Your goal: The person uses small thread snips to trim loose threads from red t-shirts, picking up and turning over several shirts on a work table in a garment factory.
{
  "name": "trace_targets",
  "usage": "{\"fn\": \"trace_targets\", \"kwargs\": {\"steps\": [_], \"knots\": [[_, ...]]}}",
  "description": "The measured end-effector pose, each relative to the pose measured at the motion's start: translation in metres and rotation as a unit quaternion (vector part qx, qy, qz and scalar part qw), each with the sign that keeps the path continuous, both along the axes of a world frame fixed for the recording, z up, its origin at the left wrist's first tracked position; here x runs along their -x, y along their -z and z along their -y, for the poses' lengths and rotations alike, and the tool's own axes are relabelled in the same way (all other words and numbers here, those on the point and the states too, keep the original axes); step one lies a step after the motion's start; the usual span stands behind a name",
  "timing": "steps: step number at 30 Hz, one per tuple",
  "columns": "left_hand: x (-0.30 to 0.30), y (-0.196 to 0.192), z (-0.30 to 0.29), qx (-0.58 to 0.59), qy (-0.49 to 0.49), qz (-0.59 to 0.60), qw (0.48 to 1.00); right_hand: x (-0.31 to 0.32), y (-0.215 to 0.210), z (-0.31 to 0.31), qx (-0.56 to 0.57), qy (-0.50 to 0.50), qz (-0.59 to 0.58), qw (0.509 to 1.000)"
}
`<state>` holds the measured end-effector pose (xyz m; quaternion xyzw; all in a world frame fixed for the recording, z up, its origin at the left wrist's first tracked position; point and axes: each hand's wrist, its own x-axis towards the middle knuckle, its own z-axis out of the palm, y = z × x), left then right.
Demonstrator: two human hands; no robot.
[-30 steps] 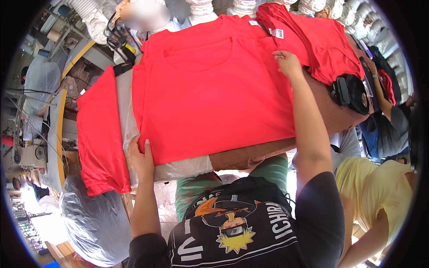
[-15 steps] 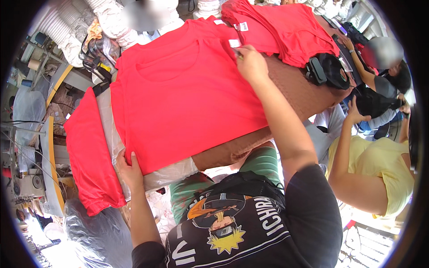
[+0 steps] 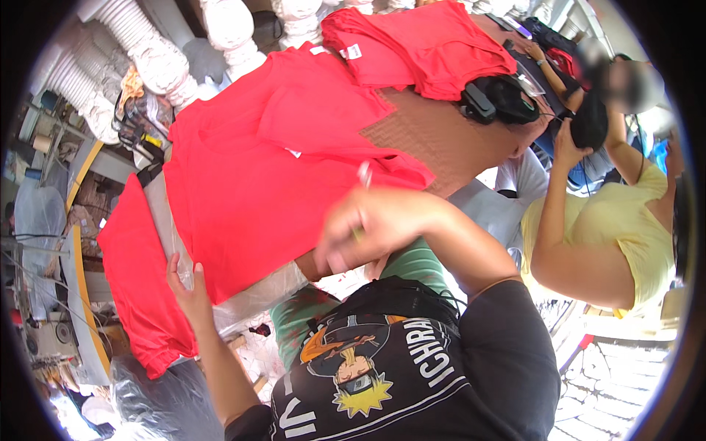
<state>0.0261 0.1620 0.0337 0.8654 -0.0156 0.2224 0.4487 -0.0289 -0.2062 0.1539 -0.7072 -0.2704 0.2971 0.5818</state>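
A red shirt (image 3: 228, 198) lies spread over the table, its right part turned back in loose folds (image 3: 323, 121) with a small white tag showing. My left hand (image 3: 193, 298) is open at the shirt's near left corner, fingers stretched out and thumb apart. Above the near right part of the shirt, my right hand (image 3: 360, 229) is blurred by motion, its fingers curled. A bit of yellow-green shows between those fingers, and a blurred whitish thing sticks up behind the hand; I cannot make out what is held.
Another red garment (image 3: 140, 272) hangs over the table's left end. Red garments (image 3: 434, 51) lie piled at the far right, beside a black device (image 3: 479, 101) on the brown tabletop (image 3: 448, 136). White columns (image 3: 228, 33) line the back. A person in yellow (image 3: 596, 235) is at the right.
My right hand has come from the shirt's far right edge down toward me. The shirt's right part has gone from flat to folded back. My left hand has shifted slightly left, off the cloth.
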Motion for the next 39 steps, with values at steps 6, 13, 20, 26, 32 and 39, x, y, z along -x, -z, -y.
{"fn": "trace_targets", "kwargs": {"steps": [6,13,20,26,32,39], "knots": [[0.068,-0.191,0.08,-0.001,0.901,-0.111,0.419,0.089,-0.077,-0.021,-0.194,-0.476,0.153,0.844],[0.105,-0.225,0.088,-0.058,0.937,-0.12,0.322,0.115,-0.116,-0.016,-0.07,-0.483,0.272,0.829],[0.1,-0.221,0.104,-0.058,0.95,-0.123,0.281,0.134,-0.147,0.001,-0.032,-0.385,0.356,0.851],[0.042,-0.109,0.158,-0.056,0.642,-0.156,0.748,0.022,-0.043,0.009,0.121,-0.019,0.218,0.968],[0.012,0.015,0.194,-0.215,0.301,-0.005,0.929,-0.057,0.111,-0.005,0.157,0.383,0.329,0.849],[0.019,0.018,0.202,-0.311,0.307,0.002,0.899,-0.044,0.139,-0.009,0.165,0.41,0.335,0.832]]}}
